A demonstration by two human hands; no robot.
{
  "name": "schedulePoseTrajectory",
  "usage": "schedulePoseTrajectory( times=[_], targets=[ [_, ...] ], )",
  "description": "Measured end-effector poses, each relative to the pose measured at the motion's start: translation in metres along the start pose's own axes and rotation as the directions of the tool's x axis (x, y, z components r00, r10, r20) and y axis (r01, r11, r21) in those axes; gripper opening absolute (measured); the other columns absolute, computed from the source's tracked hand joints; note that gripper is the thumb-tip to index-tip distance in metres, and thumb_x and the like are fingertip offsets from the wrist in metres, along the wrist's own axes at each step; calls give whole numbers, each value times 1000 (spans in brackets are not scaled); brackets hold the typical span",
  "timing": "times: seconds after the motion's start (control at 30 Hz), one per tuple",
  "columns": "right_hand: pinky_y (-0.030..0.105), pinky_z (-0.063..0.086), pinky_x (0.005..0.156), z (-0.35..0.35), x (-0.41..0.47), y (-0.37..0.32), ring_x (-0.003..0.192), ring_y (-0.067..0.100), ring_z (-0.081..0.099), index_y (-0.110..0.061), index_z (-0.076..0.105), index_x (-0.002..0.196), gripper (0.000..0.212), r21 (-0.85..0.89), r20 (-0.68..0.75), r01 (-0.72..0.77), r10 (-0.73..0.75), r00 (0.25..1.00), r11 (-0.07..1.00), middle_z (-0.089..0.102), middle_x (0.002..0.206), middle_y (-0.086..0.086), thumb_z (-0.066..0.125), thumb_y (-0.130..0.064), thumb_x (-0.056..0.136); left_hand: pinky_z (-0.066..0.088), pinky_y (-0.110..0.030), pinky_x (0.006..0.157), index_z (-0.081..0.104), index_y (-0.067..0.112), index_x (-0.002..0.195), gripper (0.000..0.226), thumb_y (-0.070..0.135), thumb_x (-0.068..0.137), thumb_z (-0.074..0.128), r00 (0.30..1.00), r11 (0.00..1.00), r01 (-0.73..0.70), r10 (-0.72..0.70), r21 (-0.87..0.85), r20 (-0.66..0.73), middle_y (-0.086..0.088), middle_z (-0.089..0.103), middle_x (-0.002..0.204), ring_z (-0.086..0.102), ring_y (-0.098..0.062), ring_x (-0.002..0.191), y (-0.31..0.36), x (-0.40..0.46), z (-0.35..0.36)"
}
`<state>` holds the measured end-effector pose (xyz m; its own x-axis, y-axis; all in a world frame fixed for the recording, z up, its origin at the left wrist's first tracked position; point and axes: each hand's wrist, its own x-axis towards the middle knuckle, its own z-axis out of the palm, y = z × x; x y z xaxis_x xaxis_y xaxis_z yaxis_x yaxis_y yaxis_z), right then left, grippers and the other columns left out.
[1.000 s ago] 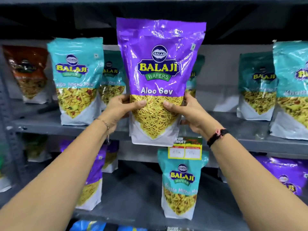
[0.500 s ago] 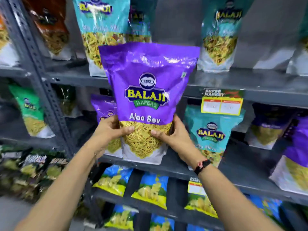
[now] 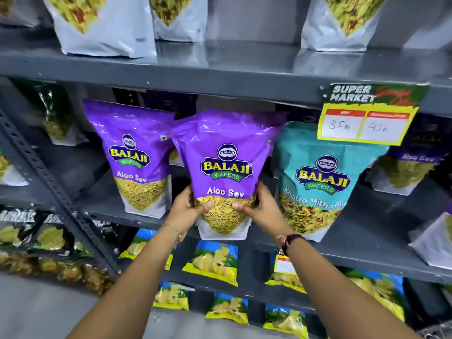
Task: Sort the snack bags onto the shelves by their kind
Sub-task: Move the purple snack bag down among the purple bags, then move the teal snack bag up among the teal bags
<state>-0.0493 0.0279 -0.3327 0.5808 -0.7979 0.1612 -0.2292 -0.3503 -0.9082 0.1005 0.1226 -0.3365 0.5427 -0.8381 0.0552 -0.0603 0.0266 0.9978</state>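
Observation:
A purple Aloo Sev bag (image 3: 226, 167) is held upright by its lower part, with my left hand (image 3: 188, 209) on its left side and my right hand (image 3: 259, 206) on its right. Its base sits at the front edge of the grey middle shelf (image 3: 367, 231). Another purple Aloo Sev bag (image 3: 133, 155) stands just to its left on that shelf, and a teal Khatta Mitha Mix bag (image 3: 318, 182) stands just to its right. A third Aloo Sev bag (image 3: 411, 165) stands further right, partly behind a price tag.
A yellow price tag (image 3: 364, 121) hangs from the upper shelf's edge (image 3: 195, 79), where several white-bottomed bags stand. Blue and yellow chip bags (image 3: 212, 263) fill the lower shelves. A slotted grey upright (image 3: 49, 177) divides off the left rack of dark bags.
Both hands have carried the purple bag down from the upper shelf level to the middle shelf, between the other purple bag and the teal one. The view has tilted downward.

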Motion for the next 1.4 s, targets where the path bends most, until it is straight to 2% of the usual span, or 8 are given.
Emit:
schedulePoseTrajectory(
  times=[0.3, 0.47, 0.67, 0.83, 0.93, 1.07, 1.2, 1.4],
  targets=[
    [9, 45, 77, 12, 36, 31, 99, 17, 56, -9, 47, 116, 59, 102, -103, -35, 46, 994, 994, 62, 114, 13, 77, -10, 65, 47, -27, 85, 42, 4, 119, 49, -12, 75, 55, 998, 996, 61, -63, -59, -31, -6, 58, 103, 56, -12, 87, -28, 46, 17],
    [22, 43, 90, 15, 28, 32, 106, 14, 53, -14, 40, 122, 67, 162, -141, -33, 56, 988, 986, 56, 114, 2, 77, -13, 66, 42, -40, 95, 36, 4, 124, 53, -10, 76, 55, 998, 996, 59, -59, -70, -5, -9, 55, 113, 55, -12, 93, -30, 48, 14],
    [12, 39, 87, -7, -18, 20, 101, 8, 49, -17, 40, 124, 54, -71, -219, 93, -106, 970, 993, 46, 113, -5, 66, -22, 77, 40, -34, 92, 48, 1, 107, 35, 11, 76, 63, 840, 928, -190, 322, 319, -436, -16, 49, 105, 48, -19, 99, -26, 6, 40],
    [22, 38, 76, -62, -55, 31, 80, -3, 41, -32, 37, 92, 13, -183, -495, 152, -224, 840, 971, 38, 90, -13, 44, -39, 83, 35, -2, 78, 56, 4, 93, 28, 25, 75, 58, 884, 821, -407, 465, 401, -55, -2, 47, 92, 46, -4, 83, -9, -8, 83],
    [25, 37, 83, -99, -56, 49, 91, 9, 38, -15, 37, 106, 53, -167, -615, 26, -125, 779, 986, 33, 101, -1, 46, -57, 74, 33, 4, 80, 51, 5, 112, 47, 13, 70, 70, 941, 874, -339, 304, 347, 151, -7, 47, 109, 48, -13, 100, -11, 1, 116],
    [19, 36, 98, -134, -44, 72, 119, 10, 36, -13, 20, 134, 103, -20, -356, -177, 159, 921, 984, 34, 128, 3, 73, -47, 53, 28, -35, 111, 12, 10, 138, 100, 16, 62, 78, 967, 945, -95, 13, 314, 254, -12, 23, 148, 28, -23, 133, -22, 21, 148],
    [5, 47, 69, -146, -37, 79, 89, -13, 53, -13, 25, 132, 85, 150, 35, -259, 257, 966, 954, 53, 111, -10, 74, 2, 65, 27, -17, 96, 20, 12, 134, 89, 12, 65, 76, 931, 932, -51, -85, 358, 354, -6, 39, 138, 35, -18, 128, -18, 33, 163],
    [38, 45, 98, -146, -47, 83, 110, 21, 55, -18, 39, 117, 67, 116, -44, -281, 287, 957, 953, 59, 113, 3, 77, -4, 64, 36, -27, 92, 40, 9, 122, 72, 9, 61, 78, 955, 925, -31, -85, 379, 284, -11, 55, 126, 48, -21, 114, -11, 18, 167]
  ],
)
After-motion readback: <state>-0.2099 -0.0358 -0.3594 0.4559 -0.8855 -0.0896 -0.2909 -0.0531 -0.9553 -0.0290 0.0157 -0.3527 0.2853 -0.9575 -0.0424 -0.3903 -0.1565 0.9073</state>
